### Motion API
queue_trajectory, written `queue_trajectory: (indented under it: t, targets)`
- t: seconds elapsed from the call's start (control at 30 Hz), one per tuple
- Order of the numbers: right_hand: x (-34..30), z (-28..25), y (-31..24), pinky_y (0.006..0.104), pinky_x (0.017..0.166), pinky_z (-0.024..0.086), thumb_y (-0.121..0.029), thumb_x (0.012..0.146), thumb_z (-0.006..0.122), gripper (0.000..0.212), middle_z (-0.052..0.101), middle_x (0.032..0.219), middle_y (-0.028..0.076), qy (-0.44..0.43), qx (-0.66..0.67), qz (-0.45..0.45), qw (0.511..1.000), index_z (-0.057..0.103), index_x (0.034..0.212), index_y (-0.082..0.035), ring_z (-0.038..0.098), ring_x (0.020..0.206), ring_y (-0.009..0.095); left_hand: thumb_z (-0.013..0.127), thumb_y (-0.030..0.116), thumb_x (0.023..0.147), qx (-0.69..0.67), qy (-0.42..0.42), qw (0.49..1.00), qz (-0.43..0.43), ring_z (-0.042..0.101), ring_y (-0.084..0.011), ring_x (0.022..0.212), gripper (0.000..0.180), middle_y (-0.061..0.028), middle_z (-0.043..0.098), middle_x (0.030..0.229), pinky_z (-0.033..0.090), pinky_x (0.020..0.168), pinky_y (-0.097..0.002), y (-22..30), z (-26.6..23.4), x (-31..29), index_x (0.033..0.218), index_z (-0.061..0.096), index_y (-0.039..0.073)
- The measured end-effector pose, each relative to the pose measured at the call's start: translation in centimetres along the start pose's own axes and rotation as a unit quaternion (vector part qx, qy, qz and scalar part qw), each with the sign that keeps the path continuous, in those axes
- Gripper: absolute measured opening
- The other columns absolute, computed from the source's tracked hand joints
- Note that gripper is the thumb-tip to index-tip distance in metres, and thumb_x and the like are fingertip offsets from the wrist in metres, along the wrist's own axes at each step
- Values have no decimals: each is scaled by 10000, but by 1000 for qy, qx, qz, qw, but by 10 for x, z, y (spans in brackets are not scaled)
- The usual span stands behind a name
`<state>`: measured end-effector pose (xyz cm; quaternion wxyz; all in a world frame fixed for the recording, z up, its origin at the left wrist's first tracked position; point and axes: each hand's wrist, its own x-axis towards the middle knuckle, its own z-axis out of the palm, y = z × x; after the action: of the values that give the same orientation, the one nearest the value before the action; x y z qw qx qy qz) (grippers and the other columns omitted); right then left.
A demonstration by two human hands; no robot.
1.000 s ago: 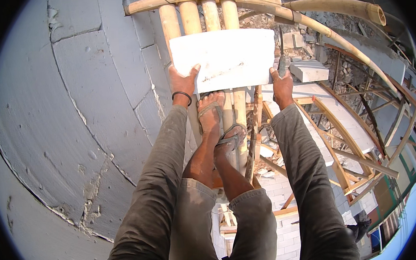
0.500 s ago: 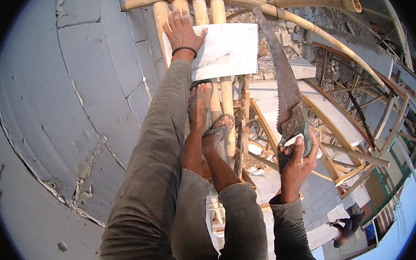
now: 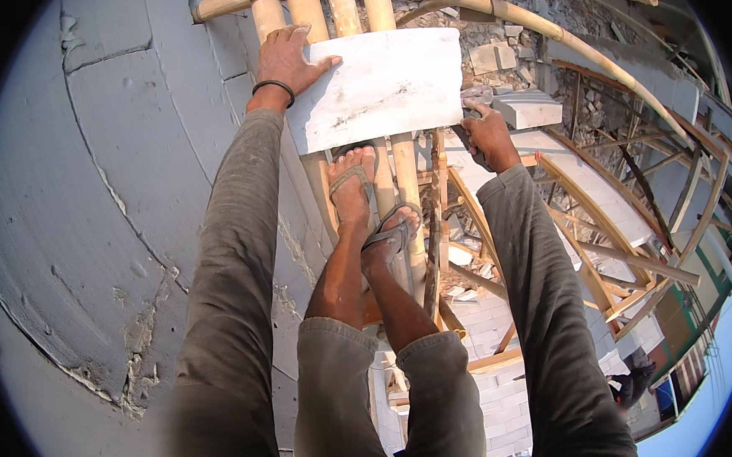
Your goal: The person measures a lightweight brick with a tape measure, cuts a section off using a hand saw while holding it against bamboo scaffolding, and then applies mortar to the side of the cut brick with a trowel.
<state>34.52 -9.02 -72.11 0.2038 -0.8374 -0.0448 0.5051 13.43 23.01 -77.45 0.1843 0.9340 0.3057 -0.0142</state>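
**Up on the bamboo poles, block laid out and still in one piece**

Across the bamboo poles (image 3: pixel 408 194) lies the white block (image 3: pixel 383 89), just beyond the sandalled feet (image 3: pixel 351 192), with the grey wall (image 3: pixel 143 142) rising on the left. And look at the left hand (image 3: pixel 285 66): fingers spread over the block's upper left corner, thumb reaching onto its face, nothing pinched. Over on the other side, the right hand (image 3: pixel 490 137) is curled tight around the dark handle of a saw (image 3: pixel 479 158), right beside the block's right edge. Where the blade runs, I can't tell; most of it is out of sight.

So, the score? Placing looks done: block down, one hand on it, saw up close. Cutting, by my reading, is barely begun, if at all: smudges mark the face, but no slot shows and no piece has come away. The right edge looks slightly uneven; whether teeth touch it, I can't say. Any parting of this block remains undone.
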Motion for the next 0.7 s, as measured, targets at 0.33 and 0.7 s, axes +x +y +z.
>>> queue_trajectory:
  t: [0.33,0.7]
  targets:
    - [-6,1,-6,330,494,492,-100,869,608,465,608,695,82,-21,-31,-60,997,630,1332,-64,546,511,163,898,657,538,-8,-394,914,-93,550,-428,1286,1196,-270,556,1361,503,1038,-503,41,-29,55,1487,466,70]
    - [-115,-2,40,363,733,512,-257,959,689,526,670,1018,250,235,101,37,966,539,1292,122,645,868,296,937,496,527,-86,-459,879,-96,614,-394,1201,1152,-273,610,1305,496,1035,-435,45,-38,48,1447,461,-7]
